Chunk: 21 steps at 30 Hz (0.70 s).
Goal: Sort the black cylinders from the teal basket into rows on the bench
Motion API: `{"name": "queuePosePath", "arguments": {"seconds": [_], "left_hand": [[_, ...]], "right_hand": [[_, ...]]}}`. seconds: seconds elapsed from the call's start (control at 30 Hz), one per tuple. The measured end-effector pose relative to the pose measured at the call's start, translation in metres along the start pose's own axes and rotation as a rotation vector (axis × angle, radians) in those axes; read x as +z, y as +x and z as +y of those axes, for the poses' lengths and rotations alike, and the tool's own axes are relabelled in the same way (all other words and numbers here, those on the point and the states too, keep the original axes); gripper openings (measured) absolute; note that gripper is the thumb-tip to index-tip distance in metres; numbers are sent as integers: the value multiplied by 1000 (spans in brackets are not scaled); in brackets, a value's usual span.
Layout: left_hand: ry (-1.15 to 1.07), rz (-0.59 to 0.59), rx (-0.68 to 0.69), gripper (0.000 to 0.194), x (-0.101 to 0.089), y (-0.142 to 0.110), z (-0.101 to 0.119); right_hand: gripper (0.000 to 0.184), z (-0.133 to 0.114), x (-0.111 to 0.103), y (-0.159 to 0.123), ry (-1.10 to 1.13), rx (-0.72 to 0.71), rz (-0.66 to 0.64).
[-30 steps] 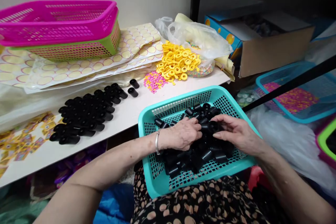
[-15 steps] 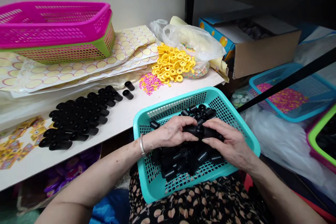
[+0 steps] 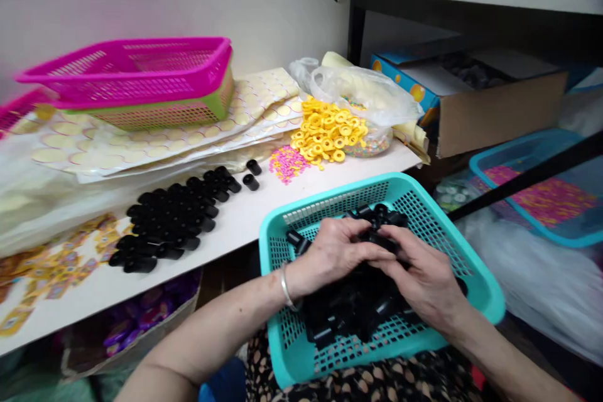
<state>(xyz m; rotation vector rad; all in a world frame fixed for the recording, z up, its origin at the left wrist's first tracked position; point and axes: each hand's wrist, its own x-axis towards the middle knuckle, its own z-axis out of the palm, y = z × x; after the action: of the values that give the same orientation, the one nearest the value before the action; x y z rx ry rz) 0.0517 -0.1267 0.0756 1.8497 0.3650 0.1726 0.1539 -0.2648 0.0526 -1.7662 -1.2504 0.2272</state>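
Over a turquoise basket (image 3: 490, 301) of black plastic cylinders (image 3: 325, 334), my two hands meet with fingertips close together. My left hand (image 3: 336, 251), with a silver bangle at the wrist, is closed around a black cylinder (image 3: 377, 240). From the other side my right hand (image 3: 417, 273) grips black plastic too, its thumb under the left fingers. Fingers cover most of what is held, so I cannot tell whether it is one piece or two pressed end to end. The basket rests on a lap in a dark patterned garment (image 3: 377, 383).
Many black cylinders (image 3: 174, 213) stand grouped on the white table (image 3: 245, 226). Behind them lie yellow rings (image 3: 330, 129), small pink pieces (image 3: 287, 164) and circle-printed sheets (image 3: 264, 94) under stacked baskets (image 3: 151, 75). A dark bar (image 3: 527, 176) slants across the right, before another basket (image 3: 579, 242).
My left hand has come up from the pile and joined the right, both now on black cylinder pieces. The hands have closed tighter together. The camera view has shifted.
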Motion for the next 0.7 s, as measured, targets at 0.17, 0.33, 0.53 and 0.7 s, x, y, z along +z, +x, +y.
{"name": "queuePosePath", "arguments": {"seconds": [0.17, 0.33, 0.53, 0.7], "left_hand": [[344, 200, 220, 30, 6, -12, 5], [529, 565, 181, 28, -54, -16, -12], [1026, 729, -131, 14, -139, -14, -62], [1412, 535, -122, 21, -170, -3, -81]], "right_hand": [[55, -1, 21, 2, 242, 117, -41], [51, 3, 1, 26, 273, 100, -109], [33, 48, -18, 32, 98, 233, -1], [26, 59, -22, 21, 50, 203, -93]]}}
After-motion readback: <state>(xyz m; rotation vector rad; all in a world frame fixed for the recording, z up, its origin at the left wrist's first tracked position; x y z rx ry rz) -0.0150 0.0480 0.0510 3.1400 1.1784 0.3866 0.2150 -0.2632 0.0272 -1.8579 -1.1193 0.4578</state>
